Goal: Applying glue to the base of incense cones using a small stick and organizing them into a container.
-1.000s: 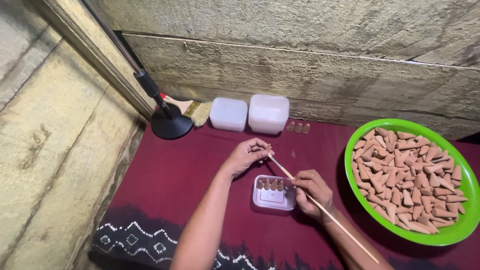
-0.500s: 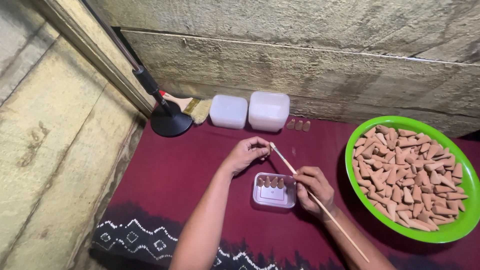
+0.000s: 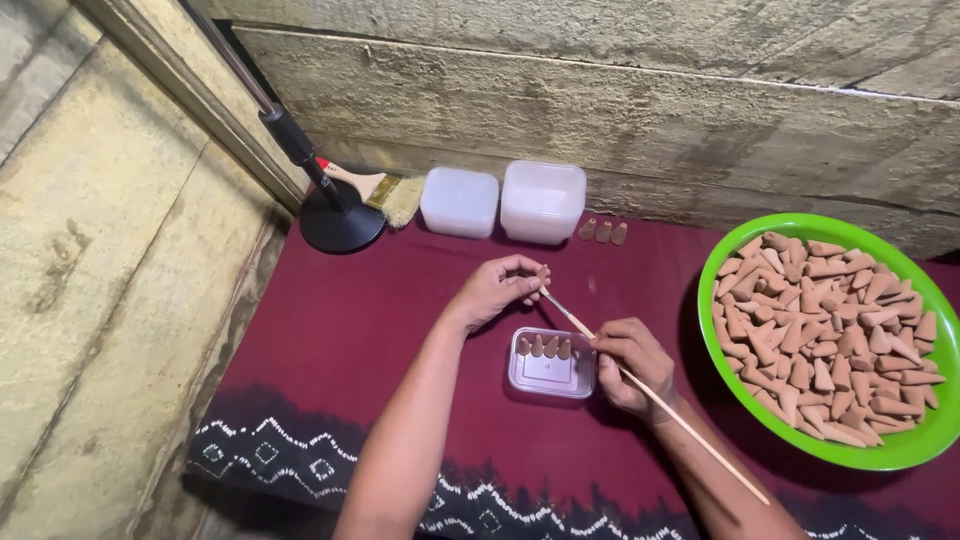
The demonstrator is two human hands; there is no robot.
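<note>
My left hand (image 3: 497,289) pinches a small brown cone (image 3: 541,275) at its fingertips, above the maroon cloth. My right hand (image 3: 632,364) grips a long thin wooden stick (image 3: 660,400), whose tip points up at the cone. Just below and between the hands sits a small clear plastic box (image 3: 549,366) with a row of several brown cones standing along its far side. To the right, a green round bowl (image 3: 900,452) is heaped with several more brown cones (image 3: 830,330).
Two white lidded tubs (image 3: 459,201) (image 3: 542,201) stand by the concrete wall, three loose cones (image 3: 603,231) beside them. A black stand base (image 3: 341,226) with a slanting pole and a paintbrush (image 3: 375,187) lie at the back left. The patterned cloth edge (image 3: 330,465) runs along the front.
My left hand has lifted slightly and the stick's tip has stayed at the cone. The right hand has shifted a little along the stick beside the box.
</note>
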